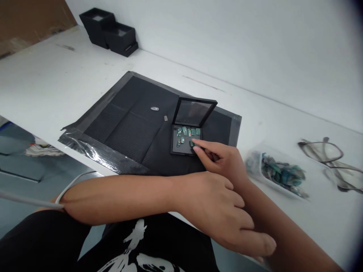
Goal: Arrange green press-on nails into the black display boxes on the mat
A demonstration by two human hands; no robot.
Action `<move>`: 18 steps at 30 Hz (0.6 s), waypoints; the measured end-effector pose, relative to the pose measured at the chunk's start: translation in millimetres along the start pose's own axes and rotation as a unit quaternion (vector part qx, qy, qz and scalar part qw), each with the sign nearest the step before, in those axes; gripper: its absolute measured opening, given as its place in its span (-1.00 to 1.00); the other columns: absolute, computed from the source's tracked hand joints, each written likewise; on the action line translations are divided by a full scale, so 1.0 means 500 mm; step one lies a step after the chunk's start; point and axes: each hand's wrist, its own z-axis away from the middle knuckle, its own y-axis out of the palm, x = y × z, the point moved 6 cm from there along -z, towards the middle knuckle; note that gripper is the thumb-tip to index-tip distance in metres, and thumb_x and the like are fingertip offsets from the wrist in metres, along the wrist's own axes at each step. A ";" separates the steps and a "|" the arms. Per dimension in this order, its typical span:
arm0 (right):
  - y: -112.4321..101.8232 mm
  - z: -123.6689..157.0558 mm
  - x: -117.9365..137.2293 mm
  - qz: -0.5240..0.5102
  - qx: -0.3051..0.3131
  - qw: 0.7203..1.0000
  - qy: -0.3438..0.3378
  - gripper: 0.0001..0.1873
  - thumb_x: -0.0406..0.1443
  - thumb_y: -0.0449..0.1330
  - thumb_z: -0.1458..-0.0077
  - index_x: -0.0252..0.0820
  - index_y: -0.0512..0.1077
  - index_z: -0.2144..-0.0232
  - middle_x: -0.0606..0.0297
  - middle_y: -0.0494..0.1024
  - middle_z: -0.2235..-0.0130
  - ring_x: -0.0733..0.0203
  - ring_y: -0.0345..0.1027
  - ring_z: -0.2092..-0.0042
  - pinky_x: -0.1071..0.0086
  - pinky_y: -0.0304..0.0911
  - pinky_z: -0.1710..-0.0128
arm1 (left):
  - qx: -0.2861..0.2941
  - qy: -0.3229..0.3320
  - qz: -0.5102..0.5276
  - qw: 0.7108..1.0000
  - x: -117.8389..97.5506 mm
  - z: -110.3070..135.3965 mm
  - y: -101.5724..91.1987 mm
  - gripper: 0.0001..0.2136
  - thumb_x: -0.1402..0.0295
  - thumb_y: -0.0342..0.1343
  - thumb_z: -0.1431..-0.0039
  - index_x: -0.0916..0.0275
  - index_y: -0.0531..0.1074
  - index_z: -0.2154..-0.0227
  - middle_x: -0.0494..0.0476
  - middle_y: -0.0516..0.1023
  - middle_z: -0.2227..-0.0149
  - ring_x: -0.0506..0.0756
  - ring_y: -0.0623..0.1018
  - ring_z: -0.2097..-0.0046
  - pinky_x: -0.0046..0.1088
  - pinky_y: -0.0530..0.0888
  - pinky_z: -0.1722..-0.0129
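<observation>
A small black case (181, 148) lies open on a black mat (133, 124), its lid (194, 112) propped upright. Several green press-on nails (187, 132) sit in rows inside it. My right hand (219, 158) reaches to the case's near right corner, thumb and forefinger pinched on one green nail (193, 144). My left hand (224, 206) lies across my right forearm, fingers curled loosely over it, holding nothing. Two loose pale nails (154, 108) rest on the mat left of the case.
A clear bag of green nails (279, 172) lies right of my hand. Spectacles (329, 155) rest at the far right. Two black boxes (109, 30) stand at the back against the white wall. A white cable (70, 185) runs past my left elbow.
</observation>
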 end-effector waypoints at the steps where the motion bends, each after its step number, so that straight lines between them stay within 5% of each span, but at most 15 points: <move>1: 0.003 -0.001 0.001 0.011 0.009 1.000 -0.004 -0.67 -0.17 0.18 -0.22 -0.06 0.62 0.04 0.36 0.51 0.52 0.29 0.27 0.51 0.38 0.12 0.49 | 0.001 -0.001 0.001 1.000 0.000 0.000 0.001 -0.77 0.28 0.06 -0.34 0.09 0.64 0.18 -0.12 0.36 0.65 -0.12 0.36 0.62 -0.52 0.17 0.65; 5: 0.007 -0.003 0.005 0.032 0.040 0.999 -0.002 -0.66 -0.17 0.16 -0.25 -0.04 0.62 0.02 0.32 0.59 0.48 0.28 0.28 0.51 0.37 0.11 0.51 | 0.046 -0.006 0.017 0.999 0.000 -0.002 0.009 -0.78 0.28 0.07 -0.33 0.05 0.63 0.15 -0.13 0.37 0.66 -0.13 0.34 0.64 -0.51 0.13 0.67; 11: 0.004 -0.002 0.010 0.051 0.059 0.997 -0.011 -0.63 -0.13 0.14 -0.26 0.02 0.59 -0.03 0.37 0.50 0.58 0.29 0.22 0.56 0.37 0.10 0.54 | -0.105 -0.003 -0.043 0.994 -0.002 0.003 -0.022 -0.84 0.31 0.17 -0.23 0.07 0.68 0.31 -0.15 0.40 0.67 -0.13 0.38 0.61 -0.53 0.22 0.65; 14: 0.003 -0.002 0.018 0.077 0.063 0.995 -0.029 -0.61 -0.13 0.13 -0.26 0.01 0.57 -0.06 0.40 0.39 0.64 0.30 0.16 0.59 0.37 0.07 0.55 | -0.122 -0.006 -0.061 0.991 0.002 0.001 -0.028 -0.87 0.30 0.21 -0.20 0.07 0.68 0.33 -0.17 0.37 0.68 -0.15 0.36 0.61 -0.53 0.24 0.63; 18: -0.022 0.008 0.018 -0.009 0.036 0.999 0.009 -0.60 -0.11 0.14 -0.26 -0.03 0.56 -0.06 0.42 0.33 0.64 0.28 0.17 0.58 0.35 0.08 0.56 | -0.038 -0.109 -0.040 0.992 0.047 -0.011 -0.038 -0.83 0.06 0.21 -0.20 -0.10 0.65 0.30 -0.22 0.28 0.74 -0.18 0.25 0.66 -0.57 0.20 0.65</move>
